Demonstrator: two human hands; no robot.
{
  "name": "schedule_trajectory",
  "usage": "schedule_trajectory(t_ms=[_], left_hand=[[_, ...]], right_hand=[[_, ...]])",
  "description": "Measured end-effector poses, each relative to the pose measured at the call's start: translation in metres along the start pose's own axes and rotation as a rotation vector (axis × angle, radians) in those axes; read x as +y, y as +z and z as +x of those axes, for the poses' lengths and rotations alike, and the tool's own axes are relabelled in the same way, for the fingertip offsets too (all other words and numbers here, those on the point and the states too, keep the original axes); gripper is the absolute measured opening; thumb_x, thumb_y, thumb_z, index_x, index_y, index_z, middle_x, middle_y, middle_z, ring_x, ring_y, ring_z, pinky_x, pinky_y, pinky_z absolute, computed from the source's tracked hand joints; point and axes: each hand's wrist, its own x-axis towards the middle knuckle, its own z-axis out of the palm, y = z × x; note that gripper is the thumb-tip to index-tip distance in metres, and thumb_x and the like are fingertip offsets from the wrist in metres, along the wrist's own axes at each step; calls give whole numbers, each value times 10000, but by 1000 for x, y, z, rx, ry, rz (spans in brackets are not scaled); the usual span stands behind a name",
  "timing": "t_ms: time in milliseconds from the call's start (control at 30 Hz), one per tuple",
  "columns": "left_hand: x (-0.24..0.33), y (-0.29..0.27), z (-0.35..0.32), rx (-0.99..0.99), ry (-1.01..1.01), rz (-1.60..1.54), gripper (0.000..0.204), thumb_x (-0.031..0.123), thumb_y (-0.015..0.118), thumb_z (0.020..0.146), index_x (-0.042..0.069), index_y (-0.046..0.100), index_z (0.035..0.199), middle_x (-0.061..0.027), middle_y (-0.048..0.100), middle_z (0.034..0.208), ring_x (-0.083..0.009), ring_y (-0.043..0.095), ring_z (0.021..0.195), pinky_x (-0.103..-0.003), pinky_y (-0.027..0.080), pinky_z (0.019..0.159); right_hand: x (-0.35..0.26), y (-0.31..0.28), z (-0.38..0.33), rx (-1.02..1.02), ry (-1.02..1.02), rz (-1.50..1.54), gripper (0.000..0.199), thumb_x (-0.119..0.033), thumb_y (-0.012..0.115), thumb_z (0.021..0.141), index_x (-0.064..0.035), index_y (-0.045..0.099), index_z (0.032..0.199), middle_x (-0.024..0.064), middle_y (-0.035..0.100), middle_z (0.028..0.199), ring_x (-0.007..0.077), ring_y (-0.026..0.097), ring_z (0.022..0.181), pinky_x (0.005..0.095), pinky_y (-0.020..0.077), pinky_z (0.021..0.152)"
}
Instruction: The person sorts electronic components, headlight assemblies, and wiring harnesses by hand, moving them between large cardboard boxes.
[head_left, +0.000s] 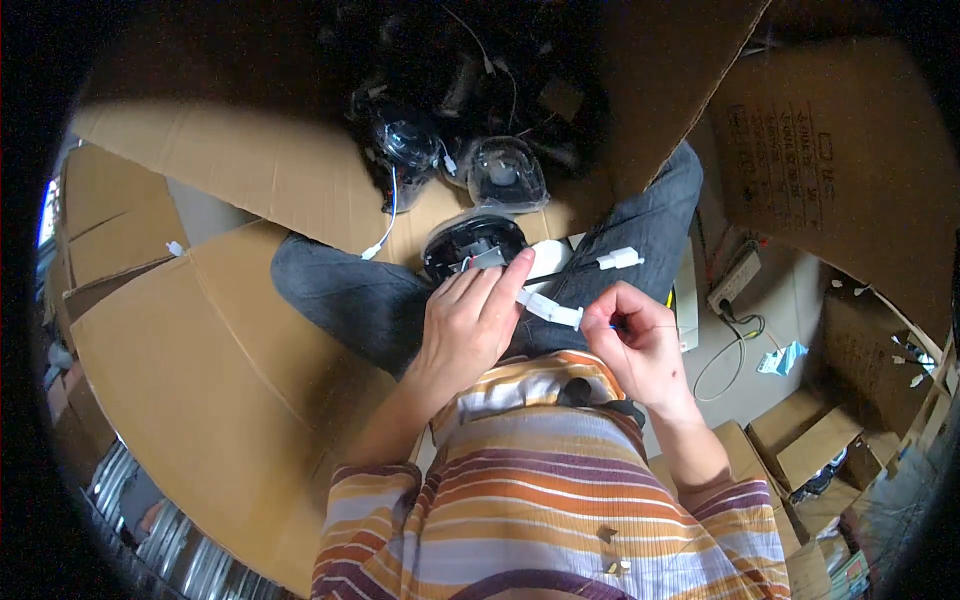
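In my lap sits a black round housing [450, 250] with an open side showing grey inner parts and thin wires. My left hand [465, 325] is closed over its near edge, the fingertips hidden below. A white plastic connector piece [550, 309] sticks out from under this hand toward the right. At its end, my right hand [637, 345] is closed in a pinch, and a bit of blue shows by the fingers; what they hold is mostly hidden. A black cable ending in a white plug [620, 259] lies across my right leg, just beyond that hand.
Ahead, a large open cardboard box [290, 190] holds several dark lamp-like units, among them a clear-covered one [507, 175]. A wire with a white plug [372, 250] hangs over its edge. At right are a power strip [735, 280], a blue-white packet [782, 358] and cardboard boxes [805, 445].
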Motion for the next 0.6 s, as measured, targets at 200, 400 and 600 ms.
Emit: schedule_trajectory(t_ms=[200, 400, 600], left_hand=[[0, 1, 3, 49, 22, 55, 471, 16, 560, 576, -4, 479, 1040, -58, 440, 663, -201, 455, 582, -288, 394, 533], [-6, 4, 3, 13, -59, -133, 403, -10, 555, 628, 34, 507, 1025, -64, 496, 650, -178, 496, 566, -264, 415, 530], [-10, -11, -6, -120, -458, -852, 154, 58, 486, 779, 1, 565, 897, -61, 562, 753, -103, 518, 659, -206, 397, 603]], right_hand=[[12, 3, 6, -8, 31, -5, 76, -50, 516, 733, -14, 480, 675, -38, 465, 602, 5, 392, 536, 148, 328, 480], [8, -4, 10, -43, 26, -59, 68, -47, 509, 738, -17, 482, 683, -37, 463, 610, 6, 401, 565, 149, 330, 496], [-13, -30, -6, -91, 39, 5, 36, -41, 520, 717, -10, 505, 705, -13, 496, 644, 30, 431, 582, 169, 339, 505]])
